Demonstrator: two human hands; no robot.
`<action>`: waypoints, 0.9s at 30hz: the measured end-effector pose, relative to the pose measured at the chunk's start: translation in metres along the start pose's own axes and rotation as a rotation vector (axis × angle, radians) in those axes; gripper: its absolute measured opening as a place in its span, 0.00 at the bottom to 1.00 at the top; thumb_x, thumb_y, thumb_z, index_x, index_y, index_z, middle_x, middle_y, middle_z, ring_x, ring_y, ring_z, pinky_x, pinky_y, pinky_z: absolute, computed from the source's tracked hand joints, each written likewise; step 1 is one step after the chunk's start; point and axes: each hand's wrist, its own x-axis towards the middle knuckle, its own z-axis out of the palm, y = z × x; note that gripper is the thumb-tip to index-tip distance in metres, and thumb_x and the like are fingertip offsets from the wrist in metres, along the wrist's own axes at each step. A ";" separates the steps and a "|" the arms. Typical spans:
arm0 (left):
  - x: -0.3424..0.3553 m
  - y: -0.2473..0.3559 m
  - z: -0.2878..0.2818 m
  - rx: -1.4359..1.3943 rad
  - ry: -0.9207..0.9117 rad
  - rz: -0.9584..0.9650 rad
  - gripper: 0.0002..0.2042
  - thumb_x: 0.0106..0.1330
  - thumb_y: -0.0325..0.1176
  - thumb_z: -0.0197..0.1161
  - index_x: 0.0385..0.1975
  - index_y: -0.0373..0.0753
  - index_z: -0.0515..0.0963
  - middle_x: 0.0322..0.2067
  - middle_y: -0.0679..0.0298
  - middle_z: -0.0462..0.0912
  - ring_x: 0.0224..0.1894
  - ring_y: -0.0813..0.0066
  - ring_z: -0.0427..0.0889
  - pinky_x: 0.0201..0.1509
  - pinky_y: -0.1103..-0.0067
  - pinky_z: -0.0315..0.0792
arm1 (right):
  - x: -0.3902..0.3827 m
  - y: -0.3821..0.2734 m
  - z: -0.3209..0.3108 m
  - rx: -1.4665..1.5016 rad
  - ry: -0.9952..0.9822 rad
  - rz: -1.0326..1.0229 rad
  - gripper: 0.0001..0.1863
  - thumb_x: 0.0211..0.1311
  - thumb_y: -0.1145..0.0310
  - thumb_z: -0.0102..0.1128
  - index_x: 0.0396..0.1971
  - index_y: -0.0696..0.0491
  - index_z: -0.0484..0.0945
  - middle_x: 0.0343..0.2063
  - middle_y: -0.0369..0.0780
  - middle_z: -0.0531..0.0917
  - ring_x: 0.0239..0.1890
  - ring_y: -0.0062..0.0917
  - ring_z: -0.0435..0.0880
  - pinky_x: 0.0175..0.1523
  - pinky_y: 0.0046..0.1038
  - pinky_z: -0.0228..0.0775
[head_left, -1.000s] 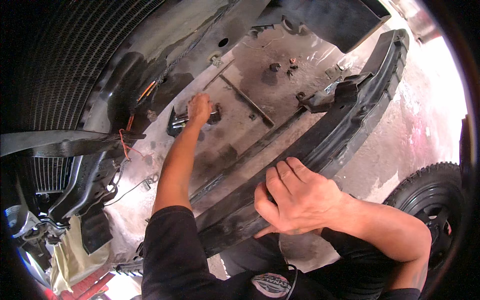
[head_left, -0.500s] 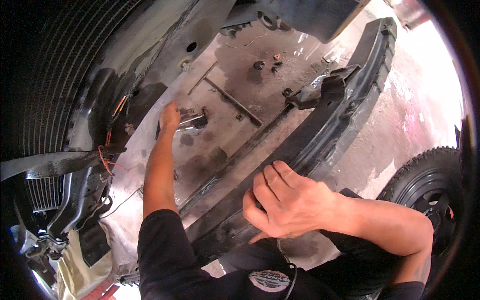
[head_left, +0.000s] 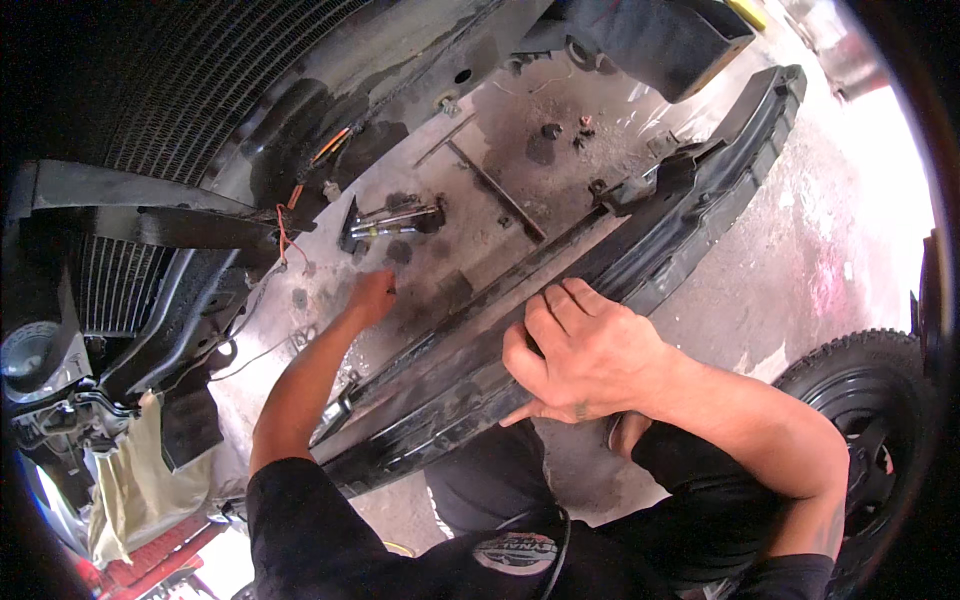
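My left hand [head_left: 373, 297] is closed over the floor, left of a long black bumper beam [head_left: 650, 245]. A small dark spot shows at its fingertips, but I cannot make out what it holds. A black tray [head_left: 352, 225] with silver metal tools [head_left: 395, 229] lies just beyond this hand. My right hand [head_left: 585, 345] is over the beam's middle, its fingers curled in and one digit sticking out toward the near side. Whatever those curled fingers hold, if anything, is hidden. The beam runs slantwise from near left to far right in front of my knees.
A slatted radiator [head_left: 190, 120] and the vehicle's front frame fill the left, with orange wires [head_left: 285, 240] hanging loose. Farther out lie a thin metal bar [head_left: 497, 190] and small dark parts [head_left: 552, 131]. A wheel with a knobbly tyre [head_left: 850, 400] stands at right.
My left hand has left the tool tray and come back nearer to me. My right hand keeps its curled shape over the beam. The whole view has shifted.
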 end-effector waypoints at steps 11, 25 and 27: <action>0.015 0.104 -0.050 -0.088 0.042 0.185 0.22 0.59 0.33 0.69 0.55 0.37 0.76 0.49 0.49 0.78 0.49 0.50 0.82 0.53 0.63 0.76 | 0.006 0.002 -0.004 0.070 0.019 0.014 0.34 0.50 0.36 0.62 0.30 0.58 0.76 0.23 0.43 0.77 0.28 0.37 0.81 0.37 0.35 0.73; -0.042 0.288 -0.230 -0.616 -0.018 0.270 0.19 0.76 0.40 0.54 0.58 0.34 0.74 0.45 0.55 0.84 0.47 0.65 0.83 0.52 0.71 0.74 | 0.015 0.014 -0.006 0.091 -0.020 0.044 0.33 0.54 0.34 0.61 0.28 0.55 0.73 0.26 0.44 0.80 0.30 0.42 0.82 0.38 0.41 0.73; -0.058 0.303 -0.241 -0.663 -0.022 0.223 0.22 0.78 0.45 0.52 0.60 0.33 0.73 0.45 0.54 0.84 0.46 0.65 0.83 0.52 0.72 0.74 | 0.023 0.013 -0.011 0.083 -0.100 0.089 0.34 0.55 0.33 0.59 0.31 0.56 0.76 0.27 0.44 0.81 0.30 0.43 0.82 0.37 0.41 0.73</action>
